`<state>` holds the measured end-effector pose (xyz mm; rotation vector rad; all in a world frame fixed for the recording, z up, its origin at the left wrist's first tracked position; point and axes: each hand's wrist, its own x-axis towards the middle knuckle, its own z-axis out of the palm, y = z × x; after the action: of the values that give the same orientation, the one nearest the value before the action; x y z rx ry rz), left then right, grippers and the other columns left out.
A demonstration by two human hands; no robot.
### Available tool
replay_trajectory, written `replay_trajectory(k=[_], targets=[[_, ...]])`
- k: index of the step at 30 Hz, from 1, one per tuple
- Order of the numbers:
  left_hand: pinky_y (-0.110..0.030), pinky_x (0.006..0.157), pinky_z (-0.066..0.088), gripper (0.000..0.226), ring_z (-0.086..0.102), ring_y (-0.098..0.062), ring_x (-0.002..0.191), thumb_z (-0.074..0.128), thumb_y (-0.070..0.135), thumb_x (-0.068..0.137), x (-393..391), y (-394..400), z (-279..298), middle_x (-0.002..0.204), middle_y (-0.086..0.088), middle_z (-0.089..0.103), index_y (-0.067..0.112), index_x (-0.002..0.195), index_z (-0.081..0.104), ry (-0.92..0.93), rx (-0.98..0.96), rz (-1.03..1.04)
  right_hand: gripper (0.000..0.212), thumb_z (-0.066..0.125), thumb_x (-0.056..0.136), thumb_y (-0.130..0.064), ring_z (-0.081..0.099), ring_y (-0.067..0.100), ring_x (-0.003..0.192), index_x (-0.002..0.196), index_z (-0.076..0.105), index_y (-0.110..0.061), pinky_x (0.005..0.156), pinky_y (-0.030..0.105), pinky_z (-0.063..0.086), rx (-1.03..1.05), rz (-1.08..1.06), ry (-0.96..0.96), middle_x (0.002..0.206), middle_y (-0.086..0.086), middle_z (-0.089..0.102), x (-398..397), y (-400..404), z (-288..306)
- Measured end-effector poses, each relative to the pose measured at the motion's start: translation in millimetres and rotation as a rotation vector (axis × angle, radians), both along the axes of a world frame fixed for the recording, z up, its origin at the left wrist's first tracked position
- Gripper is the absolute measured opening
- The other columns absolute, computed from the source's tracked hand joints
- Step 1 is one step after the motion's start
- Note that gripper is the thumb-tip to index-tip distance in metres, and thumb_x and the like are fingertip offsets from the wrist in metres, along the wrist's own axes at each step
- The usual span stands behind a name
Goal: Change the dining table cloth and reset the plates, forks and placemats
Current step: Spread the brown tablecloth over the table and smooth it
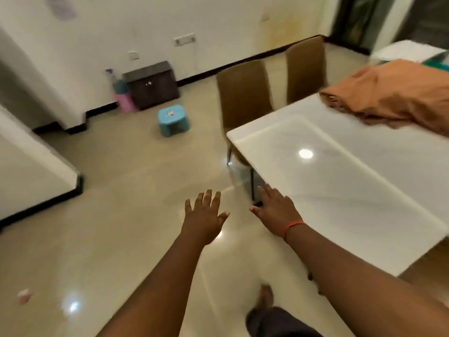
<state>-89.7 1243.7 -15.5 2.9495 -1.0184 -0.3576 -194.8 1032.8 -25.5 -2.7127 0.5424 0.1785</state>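
Note:
The white glossy dining table (352,171) stands at the right with its top bare. An orange cloth (393,93) lies bunched on the table's far right part. My left hand (205,215) is stretched out over the floor, fingers spread, holding nothing. My right hand (274,207), with an orange band at the wrist, hovers by the table's near left edge, fingers apart and empty. No plates, forks or placemats are in view.
Two brown chairs (245,91) stand at the table's far side. A blue stool (173,119), a dark small cabinet (151,85) and a pink and blue bottle (121,93) stand on the tiled floor by the wall. A white counter (29,166) juts in at the left.

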Motion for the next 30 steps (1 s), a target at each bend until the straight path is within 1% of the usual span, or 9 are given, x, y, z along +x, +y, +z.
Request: replay_trajectory(k=[2, 4, 6, 9, 12, 18, 23, 26, 30], targets=[[-0.058, 0.118, 0.004, 0.070, 0.005, -0.025, 0.152, 0.016, 0.063, 0.098, 33.5, -62.8, -4.9, 0.166, -0.003, 0.005, 0.028, 0.157, 0.003, -0.006, -0.021, -0.126, 0.076, 0.035, 0.095, -0.065, 0.011, 0.024, 0.152, 0.157, 0.012, -0.027, 0.120, 0.050, 0.017, -0.006, -0.095, 0.043, 0.166, 0.003, 0.007, 11.0, -44.7, -9.7], [-0.059, 0.118, 0.005, 0.070, 0.005, -0.026, 0.152, 0.017, 0.063, 0.099, 59.3, -123.7, -10.0, 0.166, -0.004, 0.005, 0.027, 0.157, 0.003, 0.005, -0.052, -0.198, 0.076, 0.031, 0.097, -0.066, 0.005, 0.024, 0.153, 0.158, 0.007, -0.028, 0.122, 0.049, 0.011, -0.023, -0.158, 0.100, 0.167, 0.000, 0.000, 24.0, -87.1, -18.3], [-0.059, 0.118, 0.004, 0.070, 0.004, -0.026, 0.153, 0.017, 0.063, 0.099, 74.6, -178.5, -12.4, 0.166, -0.003, 0.003, 0.028, 0.157, 0.002, 0.032, -0.070, -0.274, 0.076, 0.028, 0.097, -0.066, 0.002, 0.023, 0.153, 0.159, 0.004, -0.028, 0.122, 0.049, 0.008, -0.033, -0.204, 0.127, 0.167, -0.001, -0.004, 35.4, -126.6, -22.8], [-0.058, 0.119, 0.002, 0.072, 0.001, -0.025, 0.153, 0.011, 0.066, 0.097, 102.9, -252.3, -13.5, 0.167, -0.003, -0.002, 0.028, 0.157, -0.002, 0.012, -0.066, -0.404, 0.076, 0.027, 0.097, -0.066, 0.004, 0.023, 0.153, 0.159, 0.006, -0.027, 0.122, 0.049, 0.011, -0.033, -0.329, 0.106, 0.167, 0.001, -0.002, 59.1, -185.1, -20.9], [-0.057, 0.119, -0.001, 0.072, -0.001, -0.025, 0.153, 0.010, 0.066, 0.097, 131.4, -315.2, -16.8, 0.166, -0.003, -0.003, 0.028, 0.157, -0.003, 0.046, -0.041, -0.485, 0.076, 0.026, 0.097, -0.067, 0.006, 0.023, 0.153, 0.159, 0.008, -0.026, 0.122, 0.050, 0.014, 0.004, -0.449, 0.106, 0.167, 0.002, 0.000, 73.7, -230.9, -19.4], [-0.057, 0.119, 0.008, 0.073, 0.006, -0.026, 0.153, 0.012, 0.065, 0.098, 170.9, -453.0, -36.9, 0.166, -0.005, 0.004, 0.025, 0.158, 0.000, 0.010, 0.002, -0.728, 0.077, 0.025, 0.097, -0.067, 0.008, 0.025, 0.152, 0.158, 0.010, -0.024, 0.120, 0.050, 0.018, 0.038, -0.680, 0.147, 0.167, 0.003, 0.000, 100.9, -320.9, -35.8], [-0.057, 0.120, 0.006, 0.073, 0.006, -0.027, 0.153, 0.013, 0.065, 0.098, 201.8, -570.4, -57.6, 0.166, -0.006, 0.003, 0.024, 0.158, 0.001, 0.054, 0.015, -0.929, 0.082, 0.021, 0.094, -0.072, 0.012, 0.028, 0.152, 0.157, 0.014, -0.021, 0.119, 0.050, 0.023, 0.074, -0.856, 0.200, 0.167, 0.006, 0.003, 134.7, -397.5, -55.0], [-0.056, 0.120, 0.005, 0.071, 0.004, -0.029, 0.153, 0.016, 0.062, 0.100, 230.1, -632.7, -72.1, 0.166, -0.008, 0.003, 0.023, 0.158, 0.003, 0.070, 0.034, -1.004, 0.074, 0.031, 0.099, -0.062, 0.015, 0.030, 0.151, 0.157, 0.017, -0.018, 0.118, 0.049, 0.026, 0.061, -0.897, 0.220, 0.166, 0.009, 0.006, 161.7, -450.3, -70.4], [-0.055, 0.121, 0.005, 0.064, 0.001, -0.030, 0.153, 0.023, 0.051, 0.104, 261.5, -702.6, -94.8, 0.166, -0.009, -0.003, 0.021, 0.158, 0.006, 0.051, 0.072, -1.055, 0.066, 0.047, 0.102, -0.039, 0.024, 0.035, 0.146, 0.157, 0.018, -0.016, 0.115, 0.046, 0.032, 0.014, -0.865, 0.223, 0.165, 0.013, 0.006, 202.0, -515.6, -87.1]])
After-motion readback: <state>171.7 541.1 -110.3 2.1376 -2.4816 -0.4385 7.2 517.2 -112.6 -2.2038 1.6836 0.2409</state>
